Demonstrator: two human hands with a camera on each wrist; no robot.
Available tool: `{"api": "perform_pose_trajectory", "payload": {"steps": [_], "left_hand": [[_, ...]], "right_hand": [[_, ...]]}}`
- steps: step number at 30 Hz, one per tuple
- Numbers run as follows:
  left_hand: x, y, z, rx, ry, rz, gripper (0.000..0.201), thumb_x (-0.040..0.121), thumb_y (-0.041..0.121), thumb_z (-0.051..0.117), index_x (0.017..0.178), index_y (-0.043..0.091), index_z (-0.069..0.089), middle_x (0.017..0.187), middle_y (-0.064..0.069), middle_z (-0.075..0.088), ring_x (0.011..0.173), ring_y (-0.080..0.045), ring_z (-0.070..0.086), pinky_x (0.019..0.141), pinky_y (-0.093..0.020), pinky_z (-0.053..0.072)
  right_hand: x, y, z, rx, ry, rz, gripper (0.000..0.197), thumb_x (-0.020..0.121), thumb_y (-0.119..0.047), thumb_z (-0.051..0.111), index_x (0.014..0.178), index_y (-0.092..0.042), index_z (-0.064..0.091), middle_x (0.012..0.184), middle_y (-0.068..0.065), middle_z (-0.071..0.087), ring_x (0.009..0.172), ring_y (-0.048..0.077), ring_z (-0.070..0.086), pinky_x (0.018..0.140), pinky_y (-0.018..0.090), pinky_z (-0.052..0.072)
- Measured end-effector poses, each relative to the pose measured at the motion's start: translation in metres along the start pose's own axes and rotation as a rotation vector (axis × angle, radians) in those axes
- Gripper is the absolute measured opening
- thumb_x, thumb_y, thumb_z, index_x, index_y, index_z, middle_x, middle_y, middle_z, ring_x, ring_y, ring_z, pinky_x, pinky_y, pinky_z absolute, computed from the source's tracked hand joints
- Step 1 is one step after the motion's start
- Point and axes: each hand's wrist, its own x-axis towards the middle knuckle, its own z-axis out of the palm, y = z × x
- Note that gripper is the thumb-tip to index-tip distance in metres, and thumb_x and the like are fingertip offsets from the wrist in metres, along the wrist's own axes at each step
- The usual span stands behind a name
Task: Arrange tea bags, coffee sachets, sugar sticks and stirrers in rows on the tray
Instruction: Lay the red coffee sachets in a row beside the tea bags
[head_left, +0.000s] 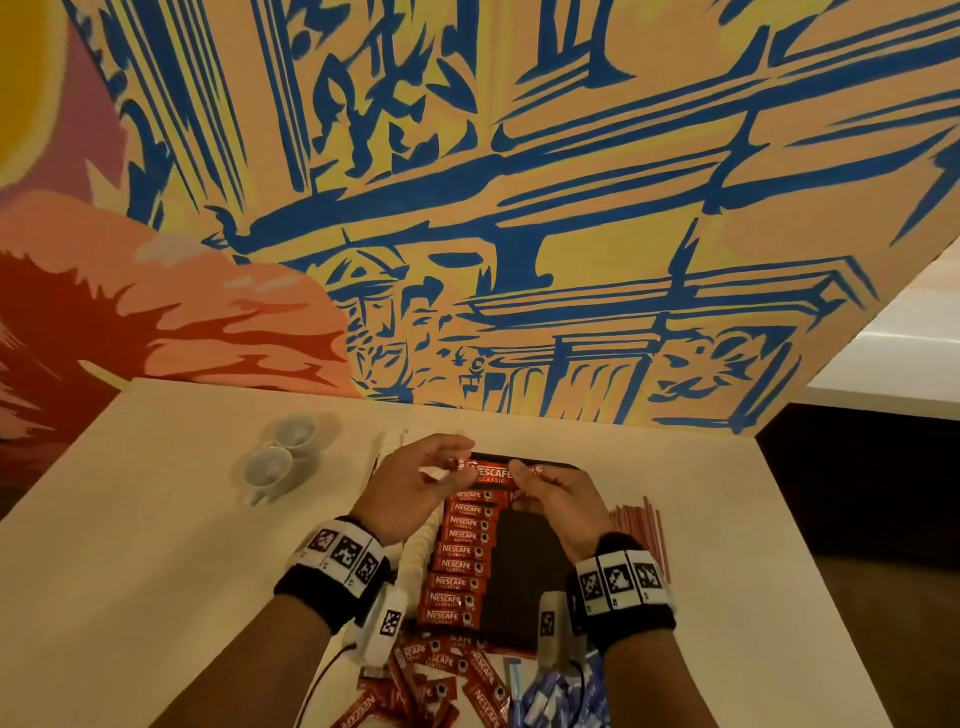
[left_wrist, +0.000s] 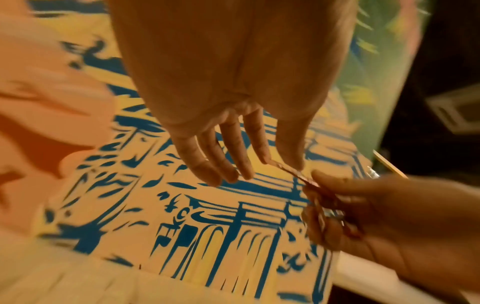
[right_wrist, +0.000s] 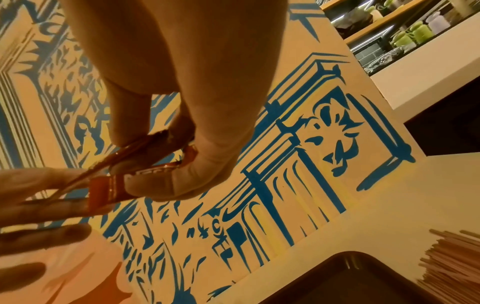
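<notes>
Both hands hold one red Nescafe coffee sachet (head_left: 488, 474) level above the far end of the dark tray (head_left: 524, 571). My left hand (head_left: 460, 462) pinches its left end between thumb and forefinger (left_wrist: 259, 148), the other fingers straight. My right hand (head_left: 530, 480) grips the right end, and red sachets (right_wrist: 145, 174) sit bunched in its fingers. On the tray a row of red sachets (head_left: 462, 561) runs front to back, with a row of white sugar sticks (head_left: 415, 545) on its left. The tray's right part is bare.
Loose red sachets (head_left: 436, 670) and a pile of blue packets (head_left: 550, 696) lie at the tray's near end. Stirrers (head_left: 639, 525) lie in a heap right of the tray. Two white cups (head_left: 285, 452) stand at the far left. A painted wall rises behind the table.
</notes>
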Motion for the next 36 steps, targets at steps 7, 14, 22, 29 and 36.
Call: {"api": "perform_pose_trajectory", "payload": {"steps": [7,14,22,29,36], "left_hand": [[0.042,-0.013,0.010,0.580,-0.144,0.299,0.040,0.088,0.042,0.073,0.125,0.030,0.067,0.118,0.010,0.066,0.111,-0.010,0.051,0.100,-0.030,0.041],[0.103,-0.064,0.008,0.568,-0.167,-0.030,0.044,0.090,0.043,0.071,0.131,0.036,0.060,0.119,0.008,0.068,0.114,-0.015,0.054,0.098,-0.035,0.042],[0.166,-0.142,0.054,0.863,-0.336,-0.187,0.031,0.093,0.043,0.063,0.122,0.033,0.064,0.120,-0.002,0.065,0.121,-0.027,0.049,0.107,-0.043,0.033],[0.180,-0.169,0.078,1.053,-0.372,-0.164,0.025,0.093,0.034,0.061,0.116,0.030,0.070,0.123,-0.001,0.060,0.126,-0.030,0.041,0.109,-0.048,0.031],[0.185,-0.175,0.078,1.079,-0.365,-0.120,0.032,0.091,0.026,0.062,0.122,0.028,0.068,0.124,-0.002,0.061,0.127,-0.030,0.039,0.108,-0.046,0.033]], "right_hand": [[0.025,0.009,0.003,-0.090,0.037,0.047,0.030,0.093,-0.038,0.067,0.097,-0.010,0.077,0.093,0.001,0.079,0.091,0.015,0.074,0.082,0.028,0.057],[0.056,0.034,-0.018,-0.116,0.269,0.209,0.013,0.099,-0.027,0.063,0.108,-0.020,0.069,0.114,0.004,0.069,0.103,0.019,0.068,0.095,0.041,0.057],[0.064,0.074,-0.052,-0.165,0.341,0.405,0.024,0.100,0.003,0.045,0.109,-0.008,0.064,0.110,0.016,0.068,0.093,0.024,0.070,0.097,0.046,0.056],[0.060,0.089,-0.061,-0.193,0.358,0.479,0.021,0.102,-0.002,0.047,0.105,-0.009,0.067,0.105,0.012,0.071,0.095,0.024,0.070,0.091,0.040,0.058],[0.069,0.084,-0.046,-0.178,0.334,0.478,0.017,0.102,-0.008,0.052,0.107,-0.012,0.068,0.108,0.009,0.071,0.094,0.021,0.071,0.092,0.038,0.058]]}}
